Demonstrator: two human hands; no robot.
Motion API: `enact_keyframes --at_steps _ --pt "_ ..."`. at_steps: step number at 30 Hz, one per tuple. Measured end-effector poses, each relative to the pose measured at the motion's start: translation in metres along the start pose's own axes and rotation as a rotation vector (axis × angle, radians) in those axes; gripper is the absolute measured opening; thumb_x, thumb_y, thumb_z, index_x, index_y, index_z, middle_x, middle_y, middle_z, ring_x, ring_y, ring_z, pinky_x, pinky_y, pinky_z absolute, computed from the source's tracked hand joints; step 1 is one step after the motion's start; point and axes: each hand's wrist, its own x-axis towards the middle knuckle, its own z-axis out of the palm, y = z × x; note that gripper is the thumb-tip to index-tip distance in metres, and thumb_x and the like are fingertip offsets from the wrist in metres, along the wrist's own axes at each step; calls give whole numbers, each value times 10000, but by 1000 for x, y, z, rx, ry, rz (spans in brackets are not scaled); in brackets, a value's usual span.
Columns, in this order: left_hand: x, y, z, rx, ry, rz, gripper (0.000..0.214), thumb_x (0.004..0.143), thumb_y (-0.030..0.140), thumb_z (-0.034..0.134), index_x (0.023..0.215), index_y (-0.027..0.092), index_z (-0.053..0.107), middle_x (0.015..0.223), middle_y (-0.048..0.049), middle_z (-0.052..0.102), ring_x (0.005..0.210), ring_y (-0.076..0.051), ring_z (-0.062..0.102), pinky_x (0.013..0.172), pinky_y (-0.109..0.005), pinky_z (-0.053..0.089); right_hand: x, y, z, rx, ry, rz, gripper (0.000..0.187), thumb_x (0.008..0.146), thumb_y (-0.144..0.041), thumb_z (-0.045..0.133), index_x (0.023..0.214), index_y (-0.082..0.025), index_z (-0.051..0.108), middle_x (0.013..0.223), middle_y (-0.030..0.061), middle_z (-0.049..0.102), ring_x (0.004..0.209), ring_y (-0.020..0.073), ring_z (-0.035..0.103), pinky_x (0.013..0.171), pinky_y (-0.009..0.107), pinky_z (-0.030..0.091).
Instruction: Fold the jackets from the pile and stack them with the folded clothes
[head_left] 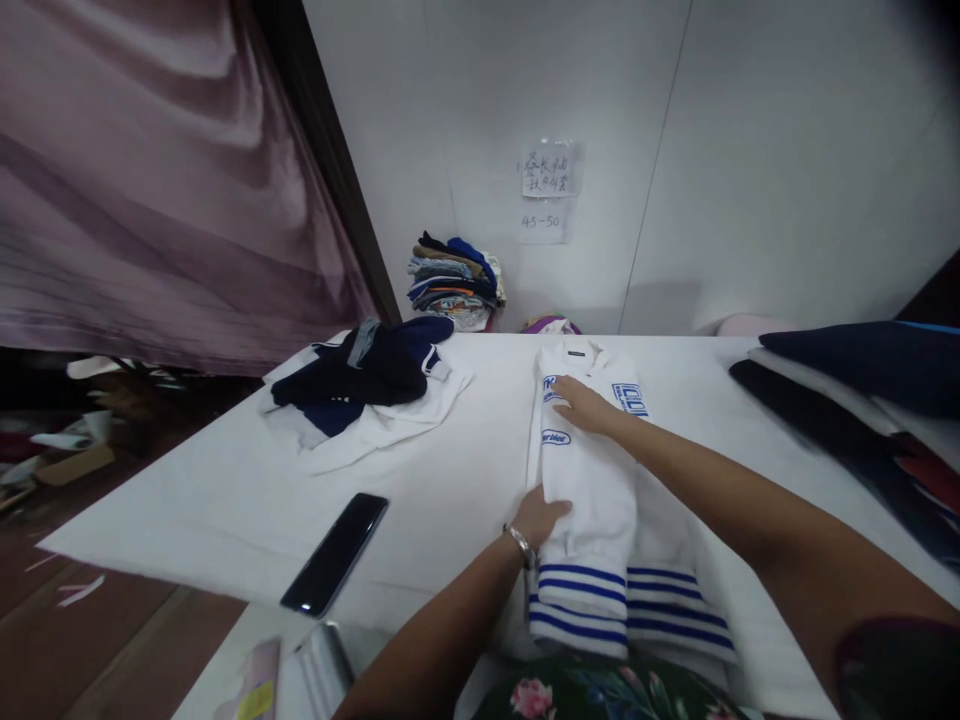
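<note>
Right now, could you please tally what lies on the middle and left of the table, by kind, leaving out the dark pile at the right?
White polo shirt with blue-striped cuffs: 1
White garment under the heap: 1
Navy garment on that heap: 1
Black smartphone: 1
Total: 4

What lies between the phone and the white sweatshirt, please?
In the head view, the left hand, with a silver bracelet at its wrist, lies between the phone and the sweatshirt.
</note>
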Motion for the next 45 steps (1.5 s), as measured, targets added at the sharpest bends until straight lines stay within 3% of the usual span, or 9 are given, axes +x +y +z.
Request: enact_keyframes --at_steps 7,15,20,24,27,30,36,40,45 --pt "-10 7 3 124 -4 83 432 627 193 602 1046 118 676 1017 -89 720 952 -256 648 825 -322 499 66 11 26 -117 22 20 605 933 -446 358 1472 -183 277 1576 86 127 1446 251 28 1144 479 110" --pt "-21 15 4 302 -5 101 430 621 172 540 1029 144 672 969 -49 710 871 -240 631 775 -314 493 61 70 69 -129 -107 242 585 931 -508 302 1413 -184 373 1523 137 285 1392 291 240 1063 547 252" --pt "-21 13 4 287 -18 120 431 631 161 555 1047 154 668 945 -28 712 854 -224 628 767 -307 494 64 71 69 -90 -123 256 604 925 -523 309 1423 -184 358 1536 120 261 1408 286 198 1085 544 223" --pt "-22 13 5 262 3 110 409 654 167 565 1049 161 670 970 -37 716 875 -230 633 778 -308 495 66 66 51 -29 -145 258 575 923 -510 333 1376 -174 441 1484 136 364 1362 297 313 1057 520 295" --pt "-21 13 6 242 29 126 393 699 200 566 1079 179 662 1028 -47 713 931 -236 635 833 -316 491 54 56 34 0 -106 239 549 929 -486 333 1357 -170 470 1459 143 400 1359 304 320 1069 518 280" --pt "-21 12 6 250 41 129 383 703 207 582 1076 178 661 1045 -57 711 948 -238 636 844 -317 491 19 44 29 -7 -29 193 541 924 -475 369 1393 -210 429 1500 119 339 1404 309 217 1113 553 152" --pt "-20 18 9 350 61 110 450 664 175 622 1113 175 651 1036 -52 712 928 -238 639 828 -316 489 -63 33 66 -71 68 103 506 934 -470 367 1353 -206 473 1504 122 335 1407 296 219 1101 551 174" --pt "-22 23 11 432 100 97 469 665 173 651 1133 139 633 1090 -91 693 975 -245 626 860 -313 471 -71 32 77 63 83 131 460 927 -438 409 1321 -221 505 1525 96 299 1430 261 155 1125 531 118" --pt "-45 19 -1 565 137 104 536 710 247 664 1226 145 560 1136 -115 663 1021 -251 606 888 -323 444 -67 49 54 409 136 239 502 882 -478 479 1304 -212 539 1477 68 396 1406 218 241 1145 411 183"
